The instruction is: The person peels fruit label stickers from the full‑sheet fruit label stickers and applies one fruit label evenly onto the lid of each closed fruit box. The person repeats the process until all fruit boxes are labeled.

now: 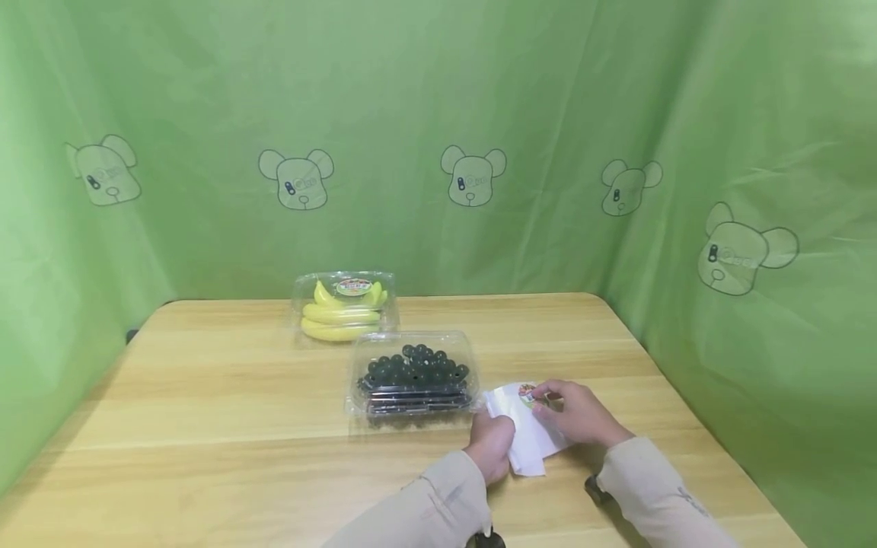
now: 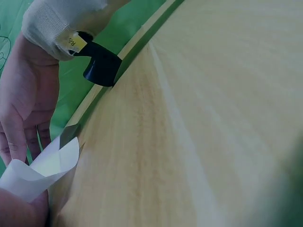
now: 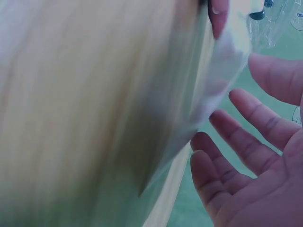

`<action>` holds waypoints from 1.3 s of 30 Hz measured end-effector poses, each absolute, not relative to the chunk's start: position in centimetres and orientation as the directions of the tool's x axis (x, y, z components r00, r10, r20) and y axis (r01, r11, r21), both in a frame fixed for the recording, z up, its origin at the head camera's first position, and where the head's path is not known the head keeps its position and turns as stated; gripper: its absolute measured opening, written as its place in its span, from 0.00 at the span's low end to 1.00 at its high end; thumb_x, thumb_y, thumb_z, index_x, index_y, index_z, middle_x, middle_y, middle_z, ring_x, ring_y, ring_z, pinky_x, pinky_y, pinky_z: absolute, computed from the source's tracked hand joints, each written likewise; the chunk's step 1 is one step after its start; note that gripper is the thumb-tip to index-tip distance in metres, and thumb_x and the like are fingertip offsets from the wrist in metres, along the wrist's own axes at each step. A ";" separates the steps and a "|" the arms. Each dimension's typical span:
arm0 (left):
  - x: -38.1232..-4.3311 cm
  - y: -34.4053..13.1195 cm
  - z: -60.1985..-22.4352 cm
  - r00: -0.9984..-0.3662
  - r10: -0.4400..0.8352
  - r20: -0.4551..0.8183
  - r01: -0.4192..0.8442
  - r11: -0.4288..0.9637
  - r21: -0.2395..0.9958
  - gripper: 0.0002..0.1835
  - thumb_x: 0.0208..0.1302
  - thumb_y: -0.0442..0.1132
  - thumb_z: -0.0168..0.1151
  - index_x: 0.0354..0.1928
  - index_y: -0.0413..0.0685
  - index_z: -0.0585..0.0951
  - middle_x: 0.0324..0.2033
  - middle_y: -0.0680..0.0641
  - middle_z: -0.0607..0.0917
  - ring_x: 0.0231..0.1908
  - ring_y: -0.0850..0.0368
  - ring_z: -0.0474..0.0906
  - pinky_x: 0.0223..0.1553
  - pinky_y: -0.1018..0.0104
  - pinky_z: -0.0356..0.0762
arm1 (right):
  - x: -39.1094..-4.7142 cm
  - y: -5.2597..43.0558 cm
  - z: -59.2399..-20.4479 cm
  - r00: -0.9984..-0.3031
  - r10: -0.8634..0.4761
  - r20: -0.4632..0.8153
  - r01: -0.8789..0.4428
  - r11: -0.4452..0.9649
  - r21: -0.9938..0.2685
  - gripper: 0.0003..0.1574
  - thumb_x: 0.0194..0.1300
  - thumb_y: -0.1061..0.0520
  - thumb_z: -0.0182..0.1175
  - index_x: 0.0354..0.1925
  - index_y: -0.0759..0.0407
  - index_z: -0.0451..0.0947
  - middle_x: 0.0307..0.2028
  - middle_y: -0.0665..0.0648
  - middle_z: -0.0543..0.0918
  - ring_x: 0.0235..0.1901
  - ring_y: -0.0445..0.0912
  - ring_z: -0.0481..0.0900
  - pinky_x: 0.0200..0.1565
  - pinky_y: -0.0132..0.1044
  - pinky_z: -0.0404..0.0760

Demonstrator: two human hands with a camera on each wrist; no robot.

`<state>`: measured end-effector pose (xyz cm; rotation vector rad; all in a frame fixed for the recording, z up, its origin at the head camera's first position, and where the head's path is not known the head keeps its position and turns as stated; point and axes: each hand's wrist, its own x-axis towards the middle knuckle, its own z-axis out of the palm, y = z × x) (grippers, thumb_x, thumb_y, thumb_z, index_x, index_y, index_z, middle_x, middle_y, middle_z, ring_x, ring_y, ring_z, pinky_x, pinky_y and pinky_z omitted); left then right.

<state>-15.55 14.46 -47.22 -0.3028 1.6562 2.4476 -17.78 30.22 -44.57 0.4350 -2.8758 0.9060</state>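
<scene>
My left hand point(image 1: 492, 444) grips the left edge of a white sticker sheet point(image 1: 529, 441), whose lower part bends and curls. A small round printed sticker point(image 1: 527, 393) shows near the sheet's top. Over that sticker lies my right hand point(image 1: 578, 413), thumb and forefinger at it with a small gap between their tips. In the right wrist view the fingers point(image 3: 255, 142) are spread and lightly bent beside the sheet point(image 3: 227, 61). Left of the sheet stands a clear plastic box point(image 1: 370, 346) holding dark grapes point(image 1: 414, 369).
Behind the grape box, a clear lidded box point(image 1: 390, 285) holds yellow bananas point(image 1: 340, 313) and bears a round label point(image 1: 354, 287). Both stand on a wooden table point(image 1: 205, 426). Green curtains point(image 1: 384, 91) with bear-head drawings enclose its back and sides.
</scene>
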 end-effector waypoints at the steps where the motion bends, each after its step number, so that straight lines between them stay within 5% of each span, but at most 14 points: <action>1: -15.5 14.5 -47.1 -0.964 0.037 -0.263 -0.258 -0.371 0.892 0.29 0.41 0.16 0.44 0.53 0.30 0.69 0.40 0.40 0.77 0.39 0.47 0.79 0.42 0.55 0.83 | -17.8 30.2 -44.5 -0.956 -0.238 0.174 -0.295 0.783 -0.548 0.11 0.60 0.61 0.65 0.44 0.59 0.82 0.46 0.62 0.84 0.47 0.61 0.79 0.50 0.58 0.78; 7: -15.4 14.7 -46.6 -0.961 0.074 -0.268 -0.277 -0.327 0.903 0.18 0.58 0.27 0.61 0.51 0.35 0.72 0.36 0.43 0.80 0.36 0.48 0.81 0.37 0.54 0.85 | -17.7 29.9 -44.3 -0.959 -0.229 0.168 -0.284 0.774 -0.567 0.14 0.59 0.60 0.67 0.45 0.59 0.82 0.49 0.62 0.83 0.45 0.57 0.80 0.49 0.55 0.80; 10: -15.3 14.7 -46.5 -0.957 0.043 -0.287 -0.288 -0.280 0.916 0.19 0.57 0.31 0.67 0.50 0.37 0.74 0.34 0.44 0.81 0.33 0.49 0.82 0.33 0.56 0.85 | -17.6 29.7 -44.3 -0.961 -0.229 0.154 -0.275 0.766 -0.581 0.15 0.59 0.60 0.67 0.46 0.59 0.82 0.50 0.61 0.83 0.46 0.58 0.80 0.50 0.56 0.79; 17: -15.4 14.5 -47.0 -0.963 -0.003 -0.270 -0.256 -0.314 0.914 0.26 0.52 0.18 0.55 0.57 0.29 0.69 0.40 0.38 0.80 0.38 0.44 0.81 0.38 0.54 0.85 | -17.4 29.5 -44.2 -0.959 -0.243 0.149 -0.283 0.756 -0.590 0.14 0.59 0.61 0.67 0.46 0.59 0.81 0.50 0.64 0.82 0.48 0.63 0.79 0.51 0.59 0.78; 24: -15.7 14.5 -47.3 -0.959 0.067 -0.276 -0.279 -0.393 0.876 0.29 0.49 0.15 0.47 0.59 0.28 0.66 0.42 0.37 0.78 0.40 0.44 0.81 0.40 0.54 0.84 | -17.5 29.5 -44.2 -0.957 -0.235 0.168 -0.288 0.741 -0.606 0.11 0.57 0.63 0.68 0.41 0.59 0.82 0.44 0.61 0.84 0.46 0.58 0.80 0.49 0.55 0.81; 39: -15.9 14.7 -48.1 -0.962 0.104 -0.251 -0.271 -0.441 0.856 0.28 0.53 0.15 0.48 0.59 0.28 0.63 0.44 0.35 0.77 0.45 0.38 0.79 0.46 0.50 0.82 | -17.3 29.3 -44.2 -0.948 -0.271 0.164 -0.314 0.739 -0.596 0.08 0.60 0.65 0.65 0.40 0.62 0.83 0.39 0.57 0.85 0.41 0.52 0.81 0.43 0.48 0.83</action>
